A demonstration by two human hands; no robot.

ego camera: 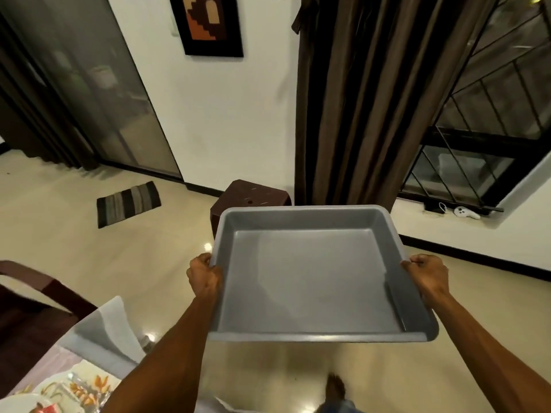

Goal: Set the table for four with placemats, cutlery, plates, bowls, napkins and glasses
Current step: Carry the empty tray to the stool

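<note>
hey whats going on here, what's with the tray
A person is carrying an empty grey rectangular plastic tray over the tiled floor, the left hand gripping its left rim and the right hand its right rim. Nothing lies in it. At lower left is a corner of the cloth-covered table, with a floral-patterned placemat and some tableware on it. A dark brown plastic stool stands just beyond the tray, by the brown curtain.
</note>
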